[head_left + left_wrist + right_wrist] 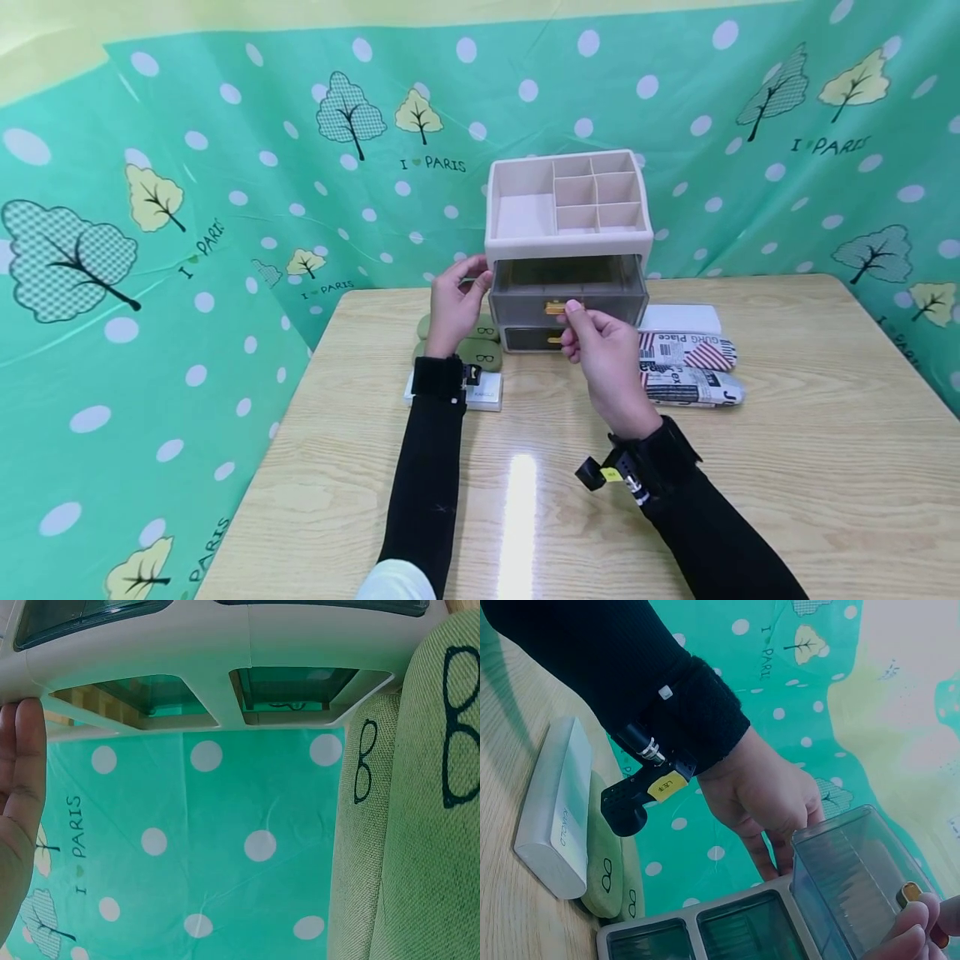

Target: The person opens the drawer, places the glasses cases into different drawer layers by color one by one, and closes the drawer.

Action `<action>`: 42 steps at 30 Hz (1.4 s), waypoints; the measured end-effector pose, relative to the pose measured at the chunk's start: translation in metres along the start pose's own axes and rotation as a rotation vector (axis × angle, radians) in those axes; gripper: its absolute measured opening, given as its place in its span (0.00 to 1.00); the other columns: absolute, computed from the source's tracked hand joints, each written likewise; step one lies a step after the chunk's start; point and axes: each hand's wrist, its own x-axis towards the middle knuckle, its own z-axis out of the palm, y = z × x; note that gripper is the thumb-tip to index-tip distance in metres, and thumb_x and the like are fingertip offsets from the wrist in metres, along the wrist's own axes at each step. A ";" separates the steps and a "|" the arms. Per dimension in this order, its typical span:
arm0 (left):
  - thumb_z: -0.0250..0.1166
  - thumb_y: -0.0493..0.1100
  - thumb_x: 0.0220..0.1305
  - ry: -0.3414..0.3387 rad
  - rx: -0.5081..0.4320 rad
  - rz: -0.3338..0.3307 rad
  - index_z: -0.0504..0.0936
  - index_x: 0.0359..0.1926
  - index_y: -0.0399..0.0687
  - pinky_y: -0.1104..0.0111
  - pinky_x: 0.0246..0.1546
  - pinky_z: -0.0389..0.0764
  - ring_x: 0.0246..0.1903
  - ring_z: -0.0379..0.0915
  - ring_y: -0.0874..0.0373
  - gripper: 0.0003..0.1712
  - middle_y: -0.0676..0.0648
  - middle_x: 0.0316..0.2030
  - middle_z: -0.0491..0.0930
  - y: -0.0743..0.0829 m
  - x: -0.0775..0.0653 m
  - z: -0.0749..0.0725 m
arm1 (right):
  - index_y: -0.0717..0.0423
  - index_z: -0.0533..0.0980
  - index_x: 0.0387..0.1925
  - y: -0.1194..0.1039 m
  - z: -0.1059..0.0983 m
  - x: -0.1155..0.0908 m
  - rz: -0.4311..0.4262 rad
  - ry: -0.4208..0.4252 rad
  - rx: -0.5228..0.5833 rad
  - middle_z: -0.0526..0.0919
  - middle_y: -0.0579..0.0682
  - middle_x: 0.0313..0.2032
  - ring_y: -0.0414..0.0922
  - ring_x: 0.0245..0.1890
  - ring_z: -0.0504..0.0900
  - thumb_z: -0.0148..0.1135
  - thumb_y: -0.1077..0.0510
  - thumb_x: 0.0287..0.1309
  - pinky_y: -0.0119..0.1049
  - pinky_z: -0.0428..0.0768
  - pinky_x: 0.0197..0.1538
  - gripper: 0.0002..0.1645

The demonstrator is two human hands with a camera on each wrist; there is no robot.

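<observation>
A white desktop organizer (568, 247) with an open compartment tray on top stands at the back of the table. Its smoky see-through upper drawer (517, 307) is pulled partway out. My right hand (609, 360) pinches the drawer's gold handle (554, 308) between thumb and fingers, seen also in the right wrist view. The lower drawer (525, 339) sits pushed in. Against the organizer's left side rests my left hand (455, 307). In the left wrist view its fingers (30, 742) look fairly straight along the organizer's wall.
Left of the organizer lie two green glasses cases (480, 354) and a white box (486, 392). To its right are two newspaper-print cases (690, 386) and a white slab-like item (681, 318). A green dotted cloth (420, 217) hangs behind the wooden table (337, 475).
</observation>
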 end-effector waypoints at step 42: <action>0.64 0.38 0.70 0.005 -0.003 -0.010 0.82 0.55 0.29 0.63 0.47 0.86 0.45 0.82 0.44 0.18 0.34 0.45 0.84 0.003 -0.002 0.000 | 0.70 0.82 0.41 -0.002 -0.009 -0.034 0.009 -0.030 -0.041 0.79 0.49 0.23 0.42 0.24 0.77 0.60 0.45 0.74 0.28 0.78 0.27 0.27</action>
